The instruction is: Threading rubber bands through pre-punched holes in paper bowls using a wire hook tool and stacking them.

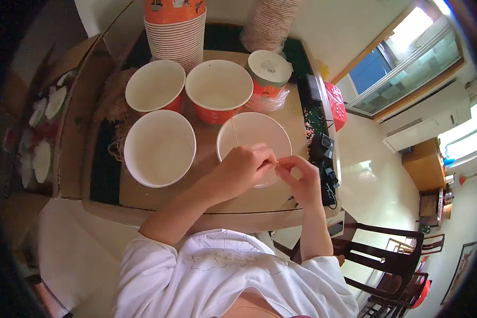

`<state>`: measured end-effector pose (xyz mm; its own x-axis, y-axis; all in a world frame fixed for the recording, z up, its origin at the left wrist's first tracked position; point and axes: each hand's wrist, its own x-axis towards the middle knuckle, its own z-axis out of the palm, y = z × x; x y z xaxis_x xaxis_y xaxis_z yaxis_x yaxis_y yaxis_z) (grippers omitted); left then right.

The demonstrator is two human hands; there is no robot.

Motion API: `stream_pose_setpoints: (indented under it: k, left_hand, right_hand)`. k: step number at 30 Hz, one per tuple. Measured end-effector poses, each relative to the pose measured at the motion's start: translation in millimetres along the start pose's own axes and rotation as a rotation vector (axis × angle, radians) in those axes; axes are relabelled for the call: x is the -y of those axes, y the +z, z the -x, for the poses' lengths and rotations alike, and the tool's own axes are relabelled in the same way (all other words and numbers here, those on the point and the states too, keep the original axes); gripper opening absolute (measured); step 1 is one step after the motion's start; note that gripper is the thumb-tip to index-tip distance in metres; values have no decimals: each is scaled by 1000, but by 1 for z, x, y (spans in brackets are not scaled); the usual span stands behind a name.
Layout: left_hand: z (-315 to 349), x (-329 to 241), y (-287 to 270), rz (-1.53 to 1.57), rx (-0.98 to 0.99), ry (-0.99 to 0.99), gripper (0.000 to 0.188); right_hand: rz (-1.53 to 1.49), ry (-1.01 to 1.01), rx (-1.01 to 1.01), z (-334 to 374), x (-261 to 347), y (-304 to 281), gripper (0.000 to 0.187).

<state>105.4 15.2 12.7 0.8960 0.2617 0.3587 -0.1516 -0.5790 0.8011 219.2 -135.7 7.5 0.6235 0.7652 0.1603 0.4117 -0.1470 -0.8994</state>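
Note:
My left hand (250,163) and my right hand (302,179) meet fingertip to fingertip over the near rim of a white-lined paper bucket (274,130). Both are closed in a pinch. Whatever lies between the fingertips is too small to make out. Across the bucket's mouth, from its far rim down to my left hand, runs a thin pale strand (235,132). Another open paper bucket (160,148) stands to the left. Behind are two more, a red-sided bucket (219,87) and one farther left (155,87), all upright with white insides.
A tall stack of paper buckets (176,40) and a wrapped stack (270,21) rise at the back. An upturned bucket (270,68) stands by crumpled clear plastic. Small beads (309,127) and black devices (321,146) line the right edge. A cardboard box (79,106) stands left, a dark chair (384,254) right.

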Motion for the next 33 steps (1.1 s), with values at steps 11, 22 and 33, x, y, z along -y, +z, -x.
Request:
stream_pose_setpoints:
  k: [11, 22, 33]
  left_hand:
    - [1, -7, 1, 107, -324, 92, 11]
    - [2, 1, 15, 277, -495, 131, 9]
    - [-7, -10, 8, 146, -222, 265, 11]
  right_hand:
    - [162, -88, 255, -1, -5, -21, 9]
    - [674, -360, 277, 4, 5, -16, 13]
    - [840, -540, 230, 14, 16, -21, 38]
